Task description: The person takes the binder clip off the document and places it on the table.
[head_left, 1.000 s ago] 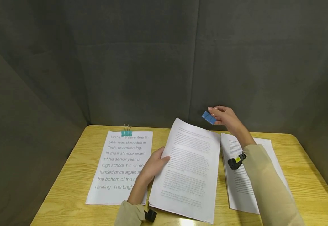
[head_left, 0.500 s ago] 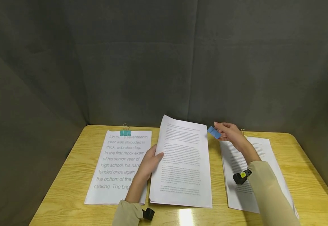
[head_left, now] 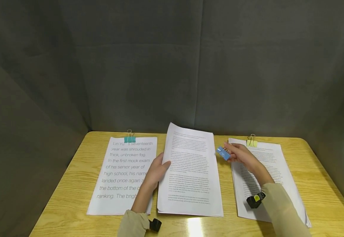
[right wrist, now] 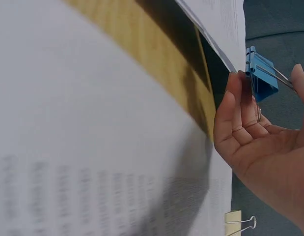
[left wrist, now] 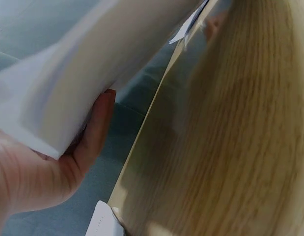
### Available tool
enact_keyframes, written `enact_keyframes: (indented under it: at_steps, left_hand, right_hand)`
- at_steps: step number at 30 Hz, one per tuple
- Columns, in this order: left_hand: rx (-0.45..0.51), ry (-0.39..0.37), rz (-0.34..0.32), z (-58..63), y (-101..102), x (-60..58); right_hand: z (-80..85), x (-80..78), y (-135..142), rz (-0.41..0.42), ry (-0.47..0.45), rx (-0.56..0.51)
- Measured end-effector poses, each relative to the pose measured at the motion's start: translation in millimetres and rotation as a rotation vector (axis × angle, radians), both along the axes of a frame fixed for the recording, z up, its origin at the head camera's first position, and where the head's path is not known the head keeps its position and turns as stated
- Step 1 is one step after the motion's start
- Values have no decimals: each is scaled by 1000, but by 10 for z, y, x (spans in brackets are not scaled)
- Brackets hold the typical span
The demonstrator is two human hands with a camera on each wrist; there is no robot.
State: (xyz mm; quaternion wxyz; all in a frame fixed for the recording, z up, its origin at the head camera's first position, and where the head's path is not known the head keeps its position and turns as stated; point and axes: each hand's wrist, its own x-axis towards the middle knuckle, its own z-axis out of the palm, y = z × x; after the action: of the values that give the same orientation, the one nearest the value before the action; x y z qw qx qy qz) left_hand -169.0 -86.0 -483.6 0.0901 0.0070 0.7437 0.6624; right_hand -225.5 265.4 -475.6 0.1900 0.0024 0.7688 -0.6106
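Note:
In the head view my left hand grips a stack of printed sheets by its left edge, thumb on the top sheet. The stack's far end is raised off the table and its upper left corner curls. Seen from the left wrist, the stack lies between thumb and fingers. My right hand pinches a blue binder clip by its wire handles, just right of the stack's edge. From the right wrist, the clip appears right beside the edge of the sheets, its body toward the paper.
Left on the wooden table lies a large-print stack with a teal binder clip at its top. On the right is another printed stack with a yellow binder clip. A dark curtain hangs behind.
The held stack has shifted left and turned straighter. My right hand has lowered with the blue binder clip to the stack's right side, uncovering the yellow clip.

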Motion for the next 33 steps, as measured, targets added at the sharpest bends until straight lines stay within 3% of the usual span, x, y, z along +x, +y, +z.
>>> enact_keyframes:
  at_steps: [12, 25, 33]
  left_hand:
    - [11, -12, -6, -51, 25, 12]
    - [9, -40, -40, -102, 14, 14]
    - [-59, -95, -9, -60, -28, -34]
  right_hand:
    - [-101, 124, 53, 45, -21, 26]
    - [-102, 159, 163, 125, 47, 132]
    - [-112, 206, 105, 134, 115, 220]
